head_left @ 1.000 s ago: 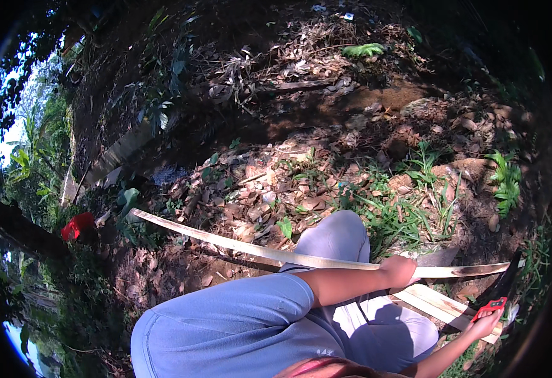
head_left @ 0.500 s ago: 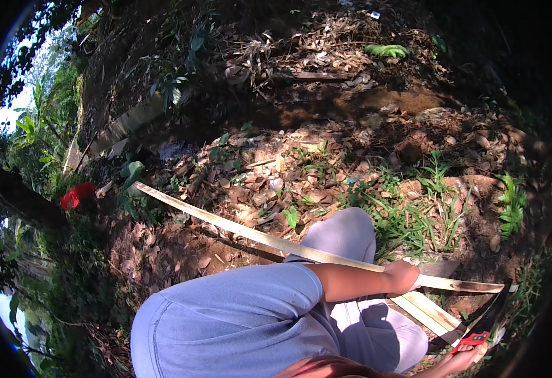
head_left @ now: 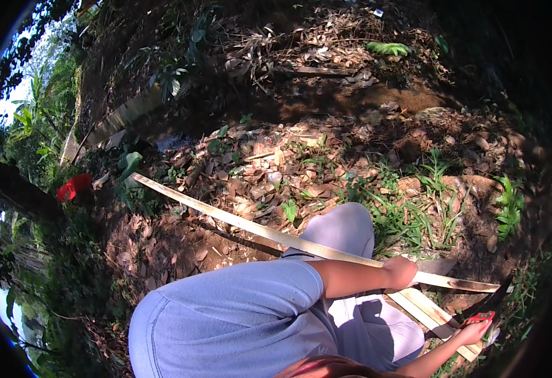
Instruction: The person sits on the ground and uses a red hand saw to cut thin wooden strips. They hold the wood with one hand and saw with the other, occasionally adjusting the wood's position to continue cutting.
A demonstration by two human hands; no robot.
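Observation:
A long, narrow strip of pale wood point(head_left: 257, 229) runs from the left, across my raised knee, down to the right. My left hand point(head_left: 401, 272) is closed around it near its right end. My right hand point(head_left: 472, 332), at the lower right, grips the red handle of a handsaw point(head_left: 481, 319). The saw's dark blade reaches up to the strip's right tip; shade hides its teeth and whether it touches the wood. Beneath the strip, a second pale piece of wood point(head_left: 428, 310) slants down toward my right hand.
Dry leaves point(head_left: 250, 195) cover the ground ahead, with grass tufts point(head_left: 408, 220) right of my knee. A red object point(head_left: 74, 187) lies at the far left near a dark trunk point(head_left: 14, 192). Green plants point(head_left: 509, 211) stand at the right.
My right hand has pushed the handsaw forward and slightly right, and more of my forearm shows. My left hand stays on the strip, which has barely shifted.

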